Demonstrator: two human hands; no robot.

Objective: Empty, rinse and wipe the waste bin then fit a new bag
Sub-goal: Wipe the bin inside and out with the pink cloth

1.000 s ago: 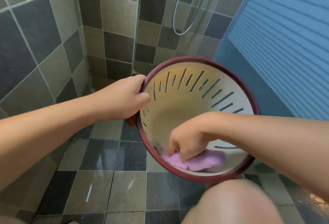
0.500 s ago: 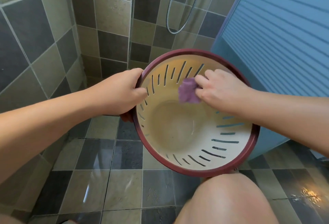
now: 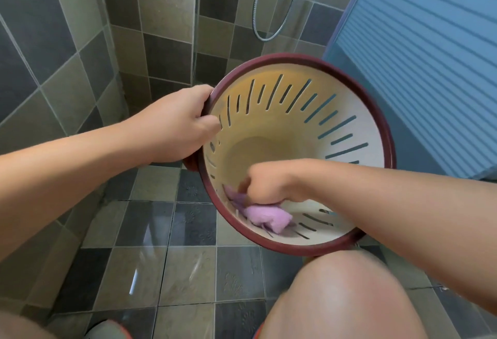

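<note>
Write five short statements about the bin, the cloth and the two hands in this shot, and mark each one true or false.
1. The left hand grips the waste bin by its rim. True.
2. The right hand holds a green sponge. False: it holds a pink cloth.
3. The cloth is against the bin's inner wall near the rim closest to the person. True.
4. A bag already lines the bin. False: the slotted inside is bare.
5. The bin stands upright on the floor. False: it is held tilted, with its opening toward the camera.
</note>
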